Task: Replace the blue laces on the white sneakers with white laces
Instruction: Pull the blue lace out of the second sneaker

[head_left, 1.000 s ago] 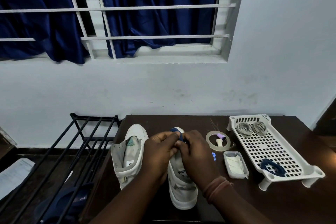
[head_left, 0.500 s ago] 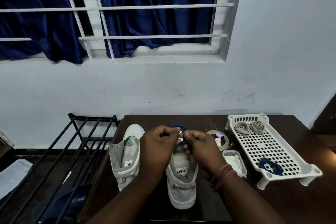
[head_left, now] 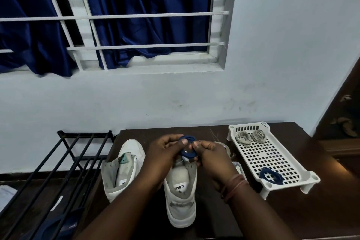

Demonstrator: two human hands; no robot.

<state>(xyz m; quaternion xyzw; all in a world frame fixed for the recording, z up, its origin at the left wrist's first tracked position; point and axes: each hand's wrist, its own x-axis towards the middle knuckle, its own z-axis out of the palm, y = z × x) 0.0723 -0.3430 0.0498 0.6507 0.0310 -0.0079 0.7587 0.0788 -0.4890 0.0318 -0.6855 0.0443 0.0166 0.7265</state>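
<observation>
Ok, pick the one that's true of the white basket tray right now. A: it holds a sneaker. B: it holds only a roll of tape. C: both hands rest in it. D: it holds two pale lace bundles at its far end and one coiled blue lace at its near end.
D: the white basket tray carries two pale lace bundles at its far end and a coiled blue lace at its near end.

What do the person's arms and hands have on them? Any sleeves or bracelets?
No sleeves show: both forearms are bare all the way to the bottom of the picture. The right hand has a few thin reddish-brown thread bands looped around its wrist. The left hand wears nothing at the wrist. No rings or gloves can be seen on either hand.
</observation>
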